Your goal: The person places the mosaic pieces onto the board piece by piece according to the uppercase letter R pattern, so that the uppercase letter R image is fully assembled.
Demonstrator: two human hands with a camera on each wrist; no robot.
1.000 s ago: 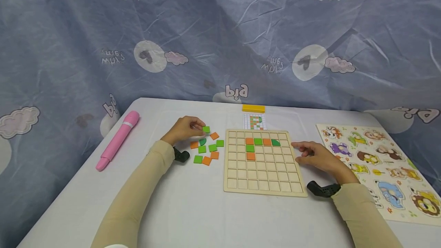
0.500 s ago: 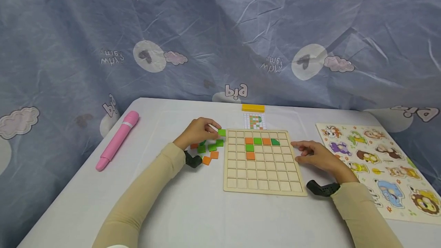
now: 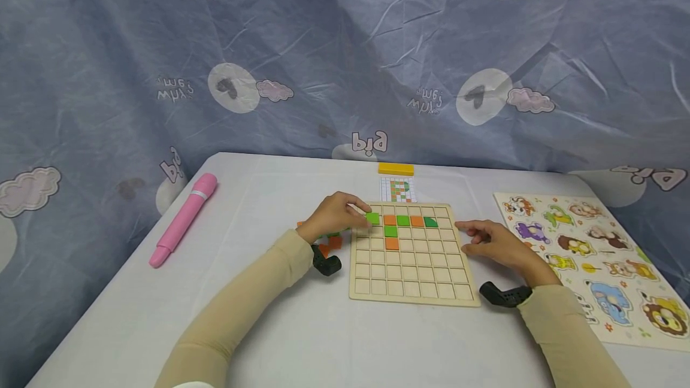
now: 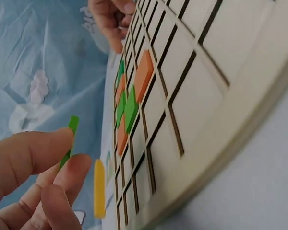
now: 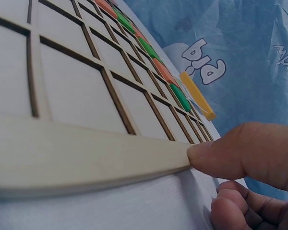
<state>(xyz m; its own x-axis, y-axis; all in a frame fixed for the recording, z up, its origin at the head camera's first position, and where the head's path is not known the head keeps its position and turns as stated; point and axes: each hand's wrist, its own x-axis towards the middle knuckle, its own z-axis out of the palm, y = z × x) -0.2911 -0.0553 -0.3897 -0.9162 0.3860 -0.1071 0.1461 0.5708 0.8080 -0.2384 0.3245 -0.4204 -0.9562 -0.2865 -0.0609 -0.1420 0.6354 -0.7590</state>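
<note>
Thumb and finger of my left hand (image 3: 335, 217) pinch a green square tile (image 3: 373, 218) over the upper left of a wooden grid board (image 3: 415, 302). In the left wrist view that tile (image 4: 73, 125) is seen edge-on, apart from the board. Several orange and green tiles sit in the grid's cells, among them an orange tile (image 3: 392, 244) lowest and a dark green rounded tile (image 3: 430, 222) at the row's right end. My right hand (image 3: 498, 249) touches the board's right edge with a fingertip (image 5: 201, 155), its other fingers loosely bent.
Loose orange tiles (image 3: 335, 242) and green ones lie left of the board, partly hidden by my left hand. Behind the board are a printed pattern card (image 3: 398, 190) and a yellow block (image 3: 396, 169). A pink rod-shaped object (image 3: 183, 220) lies left, an animal picture board (image 3: 582, 268) right.
My left hand has carried the green square tile rightward from above the loose tiles to over the grid board. The right hand has stayed at the board's edge.
</note>
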